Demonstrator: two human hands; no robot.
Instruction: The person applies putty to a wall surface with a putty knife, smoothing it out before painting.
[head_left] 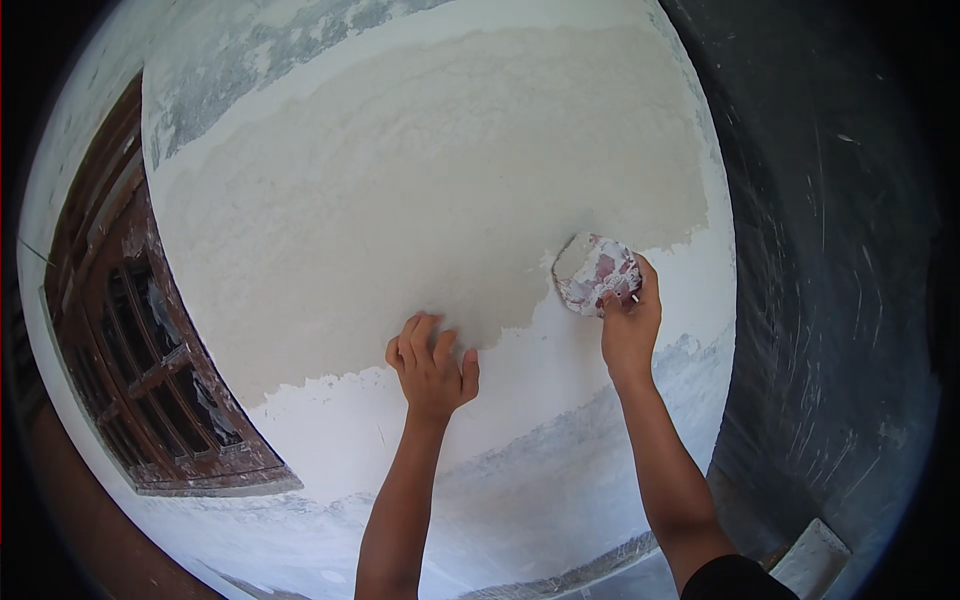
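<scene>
Under our right hand, clamped on it, a scraper presses the wall. Our left hand lies flat beside, fingers together.

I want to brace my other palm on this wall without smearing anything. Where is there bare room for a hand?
The white band of wall between the left hand and right hand is bare, as is the white strip below the left hand, toward the wooden window frame. It is crowded around the scraper, at the edge of the grey coat.
</scene>
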